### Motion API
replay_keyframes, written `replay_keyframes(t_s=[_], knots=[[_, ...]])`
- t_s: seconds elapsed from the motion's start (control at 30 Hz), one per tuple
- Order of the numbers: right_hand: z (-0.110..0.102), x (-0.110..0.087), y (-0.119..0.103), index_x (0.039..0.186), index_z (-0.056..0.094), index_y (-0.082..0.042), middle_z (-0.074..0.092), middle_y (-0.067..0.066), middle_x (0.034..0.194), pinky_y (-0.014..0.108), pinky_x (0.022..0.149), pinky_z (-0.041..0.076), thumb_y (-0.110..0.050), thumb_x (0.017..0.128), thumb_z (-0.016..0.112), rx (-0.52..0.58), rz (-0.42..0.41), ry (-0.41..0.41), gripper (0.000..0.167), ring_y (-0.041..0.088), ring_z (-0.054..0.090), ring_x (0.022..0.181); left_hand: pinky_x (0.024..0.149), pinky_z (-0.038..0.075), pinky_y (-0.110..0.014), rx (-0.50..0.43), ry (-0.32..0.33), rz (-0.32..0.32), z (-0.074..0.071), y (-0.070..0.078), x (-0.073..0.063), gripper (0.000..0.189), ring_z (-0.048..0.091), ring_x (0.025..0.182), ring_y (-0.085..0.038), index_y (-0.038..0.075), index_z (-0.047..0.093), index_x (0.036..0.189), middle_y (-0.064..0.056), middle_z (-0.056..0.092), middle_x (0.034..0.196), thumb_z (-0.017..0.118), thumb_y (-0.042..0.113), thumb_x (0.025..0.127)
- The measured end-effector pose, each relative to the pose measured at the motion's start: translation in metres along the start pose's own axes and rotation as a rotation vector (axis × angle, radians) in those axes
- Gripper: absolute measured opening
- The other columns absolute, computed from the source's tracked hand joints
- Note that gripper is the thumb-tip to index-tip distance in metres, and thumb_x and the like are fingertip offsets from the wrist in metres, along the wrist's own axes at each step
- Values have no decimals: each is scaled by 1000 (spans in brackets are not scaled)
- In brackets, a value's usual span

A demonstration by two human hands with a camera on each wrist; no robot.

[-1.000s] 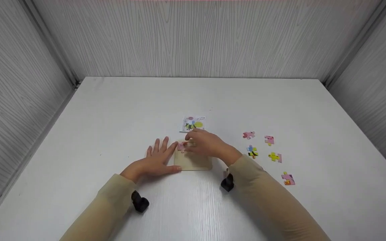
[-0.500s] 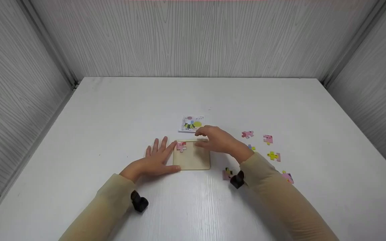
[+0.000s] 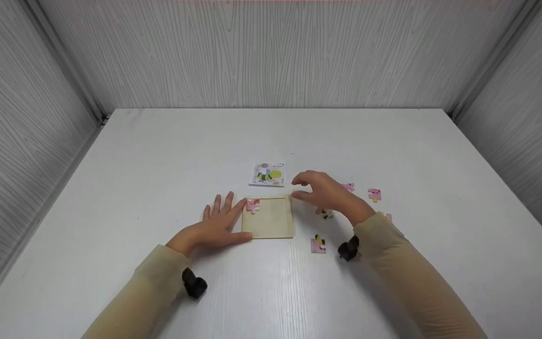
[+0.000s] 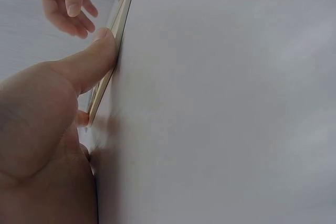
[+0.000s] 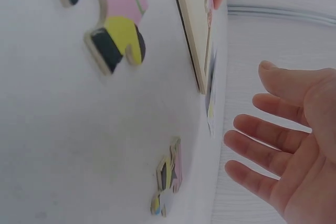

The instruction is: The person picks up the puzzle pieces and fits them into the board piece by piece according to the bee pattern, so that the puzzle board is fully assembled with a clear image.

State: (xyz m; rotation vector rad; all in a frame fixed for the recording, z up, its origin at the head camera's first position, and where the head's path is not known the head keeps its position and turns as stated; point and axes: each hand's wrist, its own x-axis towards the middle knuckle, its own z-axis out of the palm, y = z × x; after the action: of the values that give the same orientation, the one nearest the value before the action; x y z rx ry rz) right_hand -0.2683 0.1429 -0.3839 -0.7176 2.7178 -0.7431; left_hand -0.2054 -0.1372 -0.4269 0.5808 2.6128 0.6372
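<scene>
A shallow wooden puzzle tray (image 3: 273, 221) lies on the table, with one pink puzzle piece (image 3: 252, 205) in its far left corner. My left hand (image 3: 214, 228) lies spread at the tray's left side. Its index fingertip touches the far left corner and its thumb the near edge, as the left wrist view also shows. Beyond the tray's right edge my right hand (image 3: 325, 190) hovers above the table, fingers loosely bent and apart. In the right wrist view the right hand (image 5: 294, 145) holds nothing.
Behind the tray lies a bee picture card (image 3: 267, 174). Loose puzzle pieces lie on the right: a pink and yellow one (image 3: 318, 244), another (image 3: 326, 213) near my right wrist, a pink one (image 3: 374, 194), and others partly hidden by my right arm. Pale panels (image 3: 271, 56) enclose the table.
My right hand has moved off the tray to the right, leaving the pink piece in the tray's corner. My left hand has stayed against the tray.
</scene>
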Motion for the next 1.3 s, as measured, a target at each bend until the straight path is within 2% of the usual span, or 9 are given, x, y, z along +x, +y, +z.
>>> replay_keyframes(t_s=[0.23,0.67,1.07,1.3], knots=[[-9,-8,13,119,59,0,59,15,118,42,94,41,-22,90,62,4,-76,70,36,28,52,110,103,-12,-59,-11,2,15,1,-2,1,93,-24,134,-38,16,4,151,-18,-18,151,52,59,85],[-32,-33,48,119,58,0,58,17,119,46,95,40,-24,91,61,29,-27,151,37,29,52,111,103,-11,-59,-10,12,13,2,-1,2,93,-23,135,-38,15,6,151,-18,-17,152,54,60,84],[-43,-46,71,118,58,0,57,17,119,47,96,39,-25,91,61,77,25,188,36,30,51,111,103,-13,-58,-24,7,15,0,-1,0,94,-23,135,-38,16,3,151,-18,-17,152,54,59,84],[-51,-52,84,118,58,2,58,18,119,48,95,39,-23,92,59,46,50,183,35,33,51,113,103,-13,-59,-37,13,25,-1,-2,-2,91,-23,134,-39,16,6,151,-20,-17,152,54,57,85]])
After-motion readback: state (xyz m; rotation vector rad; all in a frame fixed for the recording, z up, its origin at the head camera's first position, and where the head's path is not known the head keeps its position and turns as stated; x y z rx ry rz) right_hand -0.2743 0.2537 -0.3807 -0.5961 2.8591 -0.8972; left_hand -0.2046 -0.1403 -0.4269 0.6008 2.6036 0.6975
